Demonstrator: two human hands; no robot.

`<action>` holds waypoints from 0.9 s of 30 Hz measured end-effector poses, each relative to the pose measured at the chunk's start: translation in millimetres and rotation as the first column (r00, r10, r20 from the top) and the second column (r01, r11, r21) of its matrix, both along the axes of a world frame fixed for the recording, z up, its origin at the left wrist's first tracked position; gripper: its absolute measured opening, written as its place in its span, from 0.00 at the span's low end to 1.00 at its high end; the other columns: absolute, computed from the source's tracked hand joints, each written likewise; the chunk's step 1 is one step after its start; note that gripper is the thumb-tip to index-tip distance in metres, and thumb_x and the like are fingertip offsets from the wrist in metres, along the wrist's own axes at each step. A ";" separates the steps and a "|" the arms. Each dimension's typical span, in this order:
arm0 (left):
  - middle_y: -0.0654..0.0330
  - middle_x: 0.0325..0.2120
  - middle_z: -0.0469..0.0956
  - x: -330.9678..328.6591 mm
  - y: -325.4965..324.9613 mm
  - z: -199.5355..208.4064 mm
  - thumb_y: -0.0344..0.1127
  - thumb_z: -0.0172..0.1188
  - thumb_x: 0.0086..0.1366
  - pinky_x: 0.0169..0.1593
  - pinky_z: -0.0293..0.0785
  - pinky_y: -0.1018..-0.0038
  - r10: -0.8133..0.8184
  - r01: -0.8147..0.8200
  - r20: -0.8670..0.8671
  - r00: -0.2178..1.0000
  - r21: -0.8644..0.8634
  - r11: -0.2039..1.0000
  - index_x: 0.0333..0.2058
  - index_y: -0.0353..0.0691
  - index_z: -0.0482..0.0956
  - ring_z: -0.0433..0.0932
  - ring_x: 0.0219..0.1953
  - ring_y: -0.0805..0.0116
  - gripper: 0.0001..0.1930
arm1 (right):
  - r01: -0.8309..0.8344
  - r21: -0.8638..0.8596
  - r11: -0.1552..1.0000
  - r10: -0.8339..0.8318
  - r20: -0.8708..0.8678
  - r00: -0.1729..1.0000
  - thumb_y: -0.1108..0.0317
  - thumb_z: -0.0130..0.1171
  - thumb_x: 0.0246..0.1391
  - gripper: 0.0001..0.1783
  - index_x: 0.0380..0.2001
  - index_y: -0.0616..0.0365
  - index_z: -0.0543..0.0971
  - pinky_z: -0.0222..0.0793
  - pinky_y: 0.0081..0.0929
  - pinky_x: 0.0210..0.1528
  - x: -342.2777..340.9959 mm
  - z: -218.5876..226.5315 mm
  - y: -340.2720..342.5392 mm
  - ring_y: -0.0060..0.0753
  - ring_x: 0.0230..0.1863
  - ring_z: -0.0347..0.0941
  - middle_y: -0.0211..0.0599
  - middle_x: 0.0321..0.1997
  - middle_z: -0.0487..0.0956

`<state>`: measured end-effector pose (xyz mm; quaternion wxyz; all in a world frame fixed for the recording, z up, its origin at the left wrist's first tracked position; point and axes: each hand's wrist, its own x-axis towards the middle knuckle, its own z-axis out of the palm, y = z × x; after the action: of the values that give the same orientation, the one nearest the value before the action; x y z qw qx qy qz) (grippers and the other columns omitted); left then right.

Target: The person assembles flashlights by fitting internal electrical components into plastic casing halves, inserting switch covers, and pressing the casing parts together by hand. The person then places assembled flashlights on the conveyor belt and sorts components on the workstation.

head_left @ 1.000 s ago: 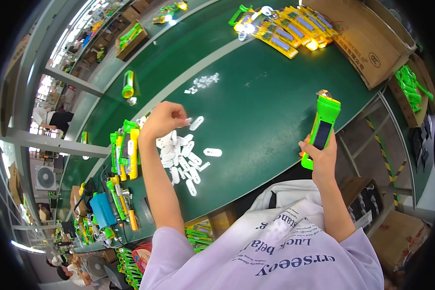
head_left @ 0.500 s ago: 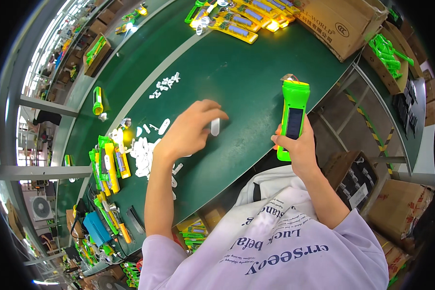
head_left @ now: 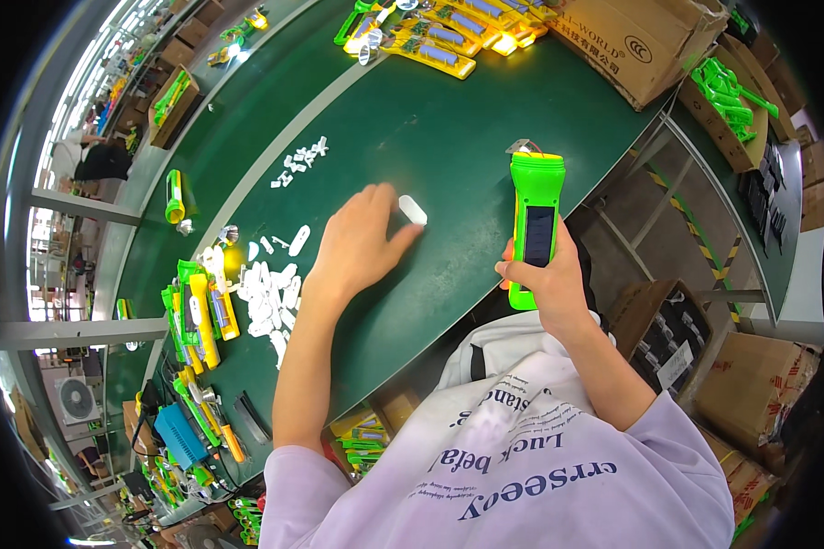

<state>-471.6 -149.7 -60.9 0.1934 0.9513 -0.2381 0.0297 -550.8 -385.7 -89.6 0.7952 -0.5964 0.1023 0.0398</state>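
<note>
My right hand is wrapped round the lower part of a green flashlight. A dark panel is set in its face, and its yellow-rimmed head points away from me, with a small clear reflector and thin wires at that end. Over the green table, my left hand is open, thumb apart from the fingers. A white oval plastic piece lies beside its thumb and fingertips; the thumb comes close to the piece's near end. Left of that wrist is a heap of similar white pieces.
Small white parts lie on the green table. Yellow flashlight bodies line the far edge beside a cardboard box. More green and yellow flashlights and a blue device are at left. Cartons stand at right.
The white oval piece was at my left fingertips and now lies beside the opened hand, turned another way. The flashlight in my right hand has shifted slightly left with the whole view.
</note>
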 end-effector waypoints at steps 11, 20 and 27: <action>0.52 0.30 0.75 4.1 -13.4 -8.6 0.31 0.63 0.56 0.40 0.72 0.62 0.021 -0.021 -0.012 1.000 -0.035 0.999 0.35 0.37 0.73 0.76 0.36 0.54 0.11 | -0.045 0.025 0.999 0.045 -0.024 0.999 0.82 0.64 0.37 0.27 0.43 0.57 0.68 0.76 0.26 0.28 2.7 0.2 9.1 0.24 0.28 0.73 0.31 0.31 0.73; 0.50 0.35 0.71 -14.5 -11.6 6.5 0.25 0.57 0.52 0.47 0.71 0.59 -0.217 0.232 -0.157 0.964 0.086 0.969 0.40 0.37 0.71 0.73 0.43 0.48 0.14 | -0.033 -0.024 0.999 0.031 -0.061 0.998 0.83 0.63 0.36 0.27 0.43 0.57 0.68 0.74 0.23 0.28 -8.3 9.9 9.6 0.22 0.25 0.72 0.30 0.30 0.73; 0.48 0.31 0.71 -9.1 -12.0 1.1 0.23 0.56 0.50 0.42 0.70 0.57 -0.261 0.265 -0.134 0.956 0.013 0.964 0.33 0.35 0.72 0.73 0.38 0.46 0.09 | -0.095 0.037 0.995 0.097 -0.069 0.993 0.83 0.64 0.35 0.29 0.44 0.57 0.68 0.74 0.24 0.28 -9.9 12.1 13.9 0.23 0.28 0.73 0.31 0.31 0.73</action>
<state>-480.7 -161.7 -59.8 0.1961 0.9140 -0.3497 -0.0626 -560.7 -371.7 -77.5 0.7980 -0.5855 0.1010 0.1008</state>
